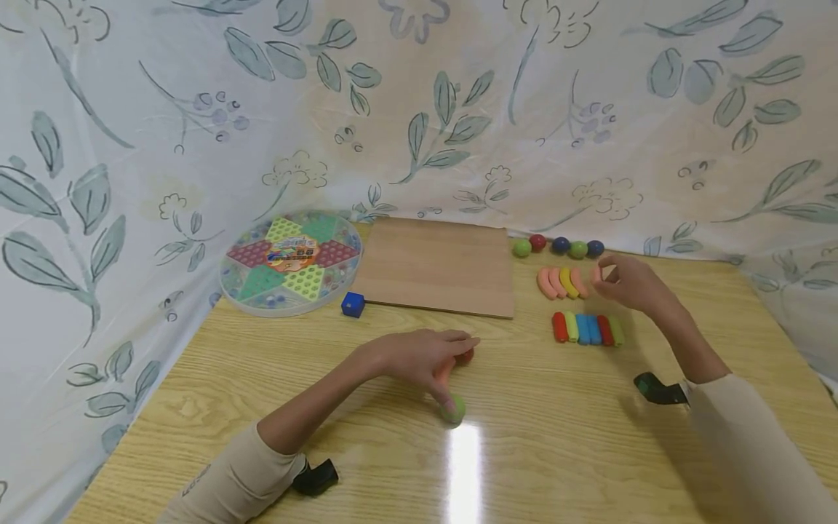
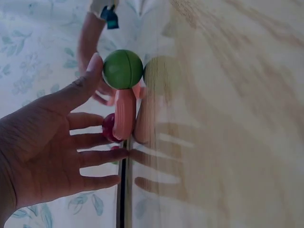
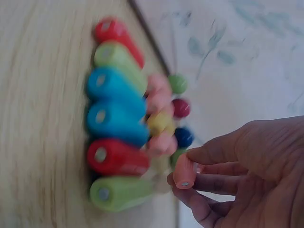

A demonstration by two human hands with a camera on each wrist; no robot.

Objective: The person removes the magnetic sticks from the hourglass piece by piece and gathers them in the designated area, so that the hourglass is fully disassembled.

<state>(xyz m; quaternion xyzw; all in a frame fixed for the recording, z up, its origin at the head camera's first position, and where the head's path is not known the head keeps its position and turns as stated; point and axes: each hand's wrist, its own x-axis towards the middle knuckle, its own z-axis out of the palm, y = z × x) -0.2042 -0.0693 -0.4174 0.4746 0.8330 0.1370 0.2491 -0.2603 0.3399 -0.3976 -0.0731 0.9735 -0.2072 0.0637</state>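
In the head view, my left hand (image 1: 422,356) lies palm down over a small line of toy pieces at the middle of the table. Its thumb touches a green ball (image 2: 123,69), and its straight, spread fingers reach over a red ball (image 2: 110,128). A pink curved stick (image 2: 125,114) joins the two balls. On the right, my right hand (image 1: 625,280) pinches another pink curved stick (image 3: 185,171) between thumb and fingers, its silver end showing. Just left of that hand stands a row of curved sticks (image 1: 555,282), pink and yellow.
Nearer me lies a row of straight sticks (image 1: 585,329) in red, green and blue. Several balls (image 1: 560,245) line the back. A brown board (image 1: 439,266) lies at the back middle, with a blue cube (image 1: 353,304) at its corner and a round star-patterned game board (image 1: 291,262) left of it.
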